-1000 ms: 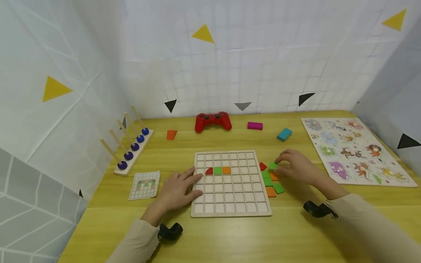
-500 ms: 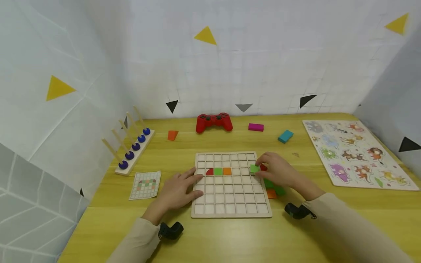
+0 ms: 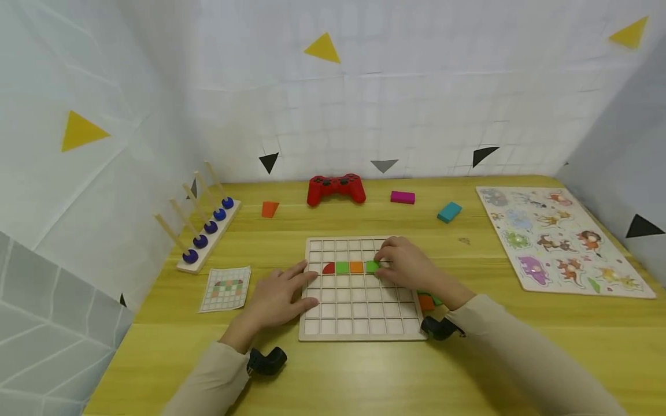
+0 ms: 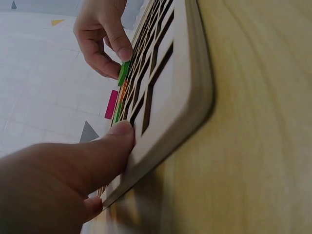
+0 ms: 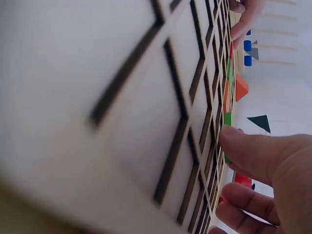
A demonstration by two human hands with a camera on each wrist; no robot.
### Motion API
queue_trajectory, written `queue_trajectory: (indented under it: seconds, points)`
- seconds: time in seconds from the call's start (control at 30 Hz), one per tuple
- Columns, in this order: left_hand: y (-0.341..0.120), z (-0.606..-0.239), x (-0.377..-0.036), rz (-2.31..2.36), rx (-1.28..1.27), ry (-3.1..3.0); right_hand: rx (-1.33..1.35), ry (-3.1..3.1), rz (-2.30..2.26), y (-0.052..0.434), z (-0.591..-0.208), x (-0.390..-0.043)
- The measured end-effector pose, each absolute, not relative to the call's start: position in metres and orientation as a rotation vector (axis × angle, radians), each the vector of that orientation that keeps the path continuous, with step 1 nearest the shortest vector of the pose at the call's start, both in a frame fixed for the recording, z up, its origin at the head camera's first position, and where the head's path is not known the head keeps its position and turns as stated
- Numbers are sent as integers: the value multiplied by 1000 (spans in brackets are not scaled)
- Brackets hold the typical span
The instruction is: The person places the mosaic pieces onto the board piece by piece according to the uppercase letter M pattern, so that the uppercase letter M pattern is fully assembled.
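A wooden grid board point(image 3: 364, 315) lies on the yellow table. Its third row holds a red half-round piece point(image 3: 328, 268), a green square point(image 3: 341, 267) and an orange square point(image 3: 356, 267). My right hand point(image 3: 403, 264) pinches a second green square tile point(image 3: 372, 266) point(image 4: 123, 74) and sets it into the cell just right of the orange one. My left hand point(image 3: 278, 297) lies flat with straight fingers on the board's left edge point(image 4: 161, 136). The right wrist view shows my thumb point(image 5: 253, 153) on the green tile's edge point(image 5: 227, 119).
Loose orange and green tiles point(image 3: 428, 300) lie right of the board, partly behind my right arm. A pattern card point(image 3: 225, 288) and a peg rack with blue beads point(image 3: 205, 231) sit left. A red game controller point(image 3: 336, 189), pink, teal and orange blocks stand behind. An animal puzzle point(image 3: 559, 237) lies far right.
My right hand carried the green tile from the loose pile at the right leftward over the board to the cell beside the orange square. The left hand stayed in place.
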State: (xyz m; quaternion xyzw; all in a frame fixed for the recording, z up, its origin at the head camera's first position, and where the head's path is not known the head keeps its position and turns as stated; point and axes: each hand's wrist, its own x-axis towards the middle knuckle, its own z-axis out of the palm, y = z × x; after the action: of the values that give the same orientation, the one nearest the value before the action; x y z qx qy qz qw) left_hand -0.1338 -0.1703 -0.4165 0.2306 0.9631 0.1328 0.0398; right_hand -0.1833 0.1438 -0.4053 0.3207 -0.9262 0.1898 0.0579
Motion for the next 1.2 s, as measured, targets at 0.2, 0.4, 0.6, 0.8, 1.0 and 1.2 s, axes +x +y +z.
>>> queue_trajectory:
  seconds: [0.2, 0.4, 0.6, 0.8, 1.0, 1.2]
  points:
    - [-170, -415, -133, 406, 706, 2936, 882, -2891, 595, 139, -406, -186]
    - [-170, -417, -133, 391, 704, 2936, 882, -2893, 604, 142, -409, -186]
    - [-169, -417, -133, 388, 692, 2937, 908, -2851, 595, 144, -411, -186]
    - [-169, -420, -132, 401, 705, 2928, 960, -2807, 608, 153, -409, -183]
    - [-170, -422, -133, 398, 706, 2923, 781, -2908, 718, 196, -398, -189]
    - [-172, -419, -134, 434, 707, 2930, 830, -2975, 556, 230, -395, -196]
